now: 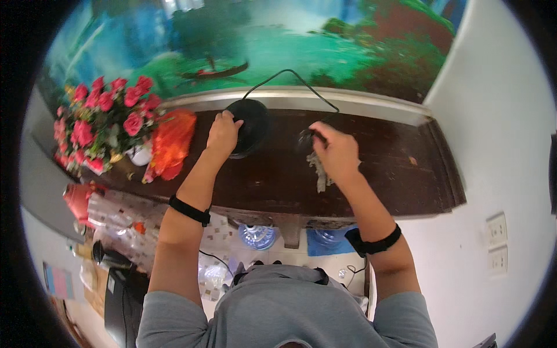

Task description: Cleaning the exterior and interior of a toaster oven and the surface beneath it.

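Observation:
A black round object [253,130] with a dark cord [290,71] stands near the left middle of the dark wooden table. My left hand [223,133] grips its left rim, thumb and fingers bent over the edge. The cord arches up against the wall and comes down on the right to my right hand [337,152]. Those fingers are closed around a small black piece [306,138] at the cord's end, blurred, so its kind is unclear. Beneath the right hand lies a crumpled grey cloth [320,174], partly covered by it.
Pink artificial flowers [107,116] in a white pot and a red-orange plastic bag [174,139] occupy the table's [394,174] left end. A landscape mural [278,46] backs it. White wall sockets [497,243] are at right. Water bottles [257,236] stand below the front edge.

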A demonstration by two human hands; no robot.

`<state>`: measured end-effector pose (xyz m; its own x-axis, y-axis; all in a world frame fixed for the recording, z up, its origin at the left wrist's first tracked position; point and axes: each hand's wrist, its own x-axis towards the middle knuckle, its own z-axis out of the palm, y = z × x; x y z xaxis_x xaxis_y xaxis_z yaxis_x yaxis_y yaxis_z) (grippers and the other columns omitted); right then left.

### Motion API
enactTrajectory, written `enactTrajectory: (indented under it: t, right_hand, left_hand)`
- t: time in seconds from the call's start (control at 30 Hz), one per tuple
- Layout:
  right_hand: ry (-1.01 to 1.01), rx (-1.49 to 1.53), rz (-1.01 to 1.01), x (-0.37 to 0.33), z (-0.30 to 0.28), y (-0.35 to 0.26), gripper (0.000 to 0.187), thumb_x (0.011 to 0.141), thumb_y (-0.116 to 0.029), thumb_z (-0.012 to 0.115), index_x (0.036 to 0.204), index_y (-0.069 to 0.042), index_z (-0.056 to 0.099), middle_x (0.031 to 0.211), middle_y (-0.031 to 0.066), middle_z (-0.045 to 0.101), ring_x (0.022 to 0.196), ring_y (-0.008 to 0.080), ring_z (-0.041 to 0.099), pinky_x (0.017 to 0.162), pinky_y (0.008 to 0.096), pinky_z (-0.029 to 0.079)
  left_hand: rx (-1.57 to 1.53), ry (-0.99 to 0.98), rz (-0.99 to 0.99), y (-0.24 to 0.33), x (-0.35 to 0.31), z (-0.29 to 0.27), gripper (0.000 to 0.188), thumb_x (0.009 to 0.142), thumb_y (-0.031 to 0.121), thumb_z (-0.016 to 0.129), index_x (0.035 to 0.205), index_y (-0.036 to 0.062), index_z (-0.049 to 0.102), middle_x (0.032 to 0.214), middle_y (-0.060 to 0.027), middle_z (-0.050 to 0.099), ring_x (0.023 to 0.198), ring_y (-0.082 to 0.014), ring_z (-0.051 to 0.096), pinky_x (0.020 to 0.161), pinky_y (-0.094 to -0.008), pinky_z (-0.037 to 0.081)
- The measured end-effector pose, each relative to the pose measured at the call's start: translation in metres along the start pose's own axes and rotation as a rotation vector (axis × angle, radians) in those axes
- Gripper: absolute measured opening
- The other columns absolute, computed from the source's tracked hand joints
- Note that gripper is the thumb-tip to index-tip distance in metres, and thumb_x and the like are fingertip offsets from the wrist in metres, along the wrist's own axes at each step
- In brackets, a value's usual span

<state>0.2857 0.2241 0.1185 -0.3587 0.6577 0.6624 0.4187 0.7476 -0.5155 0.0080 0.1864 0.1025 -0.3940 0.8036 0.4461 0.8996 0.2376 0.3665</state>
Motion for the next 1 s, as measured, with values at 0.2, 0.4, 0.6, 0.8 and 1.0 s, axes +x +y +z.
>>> enactTrajectory:
  t: [0.2, 0.4, 0.6, 0.8, 1.0]
  right_hand:
    - [-0.321, 0.092, -0.099, 0.0, 0.117, -0.019, 0.024, 0.079, -0.019, 0.064, 0.103, -0.015, 0.063, 0.08, 0.0137, 0.066, 0.069, 0.0314, 0.063, 0.063, 0.0394, 0.05]
    - [-0.473, 0.219, 0.006, 0.004, 0.13, -0.026, 0.026, 0.08, -0.021, 0.066, 0.104, -0.009, 0.063, 0.097, 0.0125, 0.066, 0.082, 0.0295, 0.063, 0.072, 0.0362, 0.049]
    - [-0.286, 0.313, 0.274, 0.005, 0.059, 0.013, 0.032, 0.086, -0.03, 0.059, 0.104, -0.003, 0.062, 0.085, 0.0141, 0.064, 0.076, 0.0259, 0.061, 0.072, 0.0348, 0.048]
    - [-0.335, -0.067, 0.382, -0.039, -0.021, 0.107, 0.039, 0.083, -0.039, 0.06, 0.104, -0.006, 0.064, 0.114, 0.0177, 0.056, 0.109, 0.0339, 0.051, 0.089, 0.043, 0.042]
    - [-0.346, -0.297, -0.071, -0.092, -0.026, 0.128, 0.027, 0.08, -0.019, 0.061, 0.103, -0.006, 0.065, 0.126, 0.0082, 0.053, 0.123, 0.0343, 0.038, 0.103, 0.0473, 0.031]
  left_hand:
    - [0.236, -0.137, -0.32, -0.093, -0.015, -0.017, 0.042, 0.085, 0.03, 0.059, 0.105, -0.0038, 0.046, 0.105, -0.0247, 0.055, 0.098, -0.0381, 0.057, 0.082, -0.0431, 0.048]
    - [0.313, -0.219, -0.301, -0.124, -0.023, 0.003, 0.047, 0.084, 0.034, 0.06, 0.107, -0.0042, 0.045, 0.11, -0.0251, 0.052, 0.099, -0.0373, 0.057, 0.082, -0.0423, 0.049]
    - [0.455, -0.024, -0.073, -0.045, -0.024, -0.005, 0.046, 0.08, 0.031, 0.065, 0.115, 0.0066, 0.047, 0.106, -0.0151, 0.054, 0.1, -0.0319, 0.055, 0.082, -0.0397, 0.048]
    - [0.096, -0.272, 0.253, 0.108, -0.039, 0.029, 0.029, 0.082, 0.023, 0.062, 0.107, 0.0088, 0.056, 0.102, -0.0139, 0.056, 0.096, -0.0332, 0.055, 0.082, -0.0416, 0.047]
    - [-0.02, -0.461, 0.244, 0.172, -0.083, 0.1, 0.015, 0.087, 0.016, 0.053, 0.095, 0.0035, 0.051, 0.092, -0.0162, 0.055, 0.089, -0.0337, 0.055, 0.076, -0.0436, 0.046]
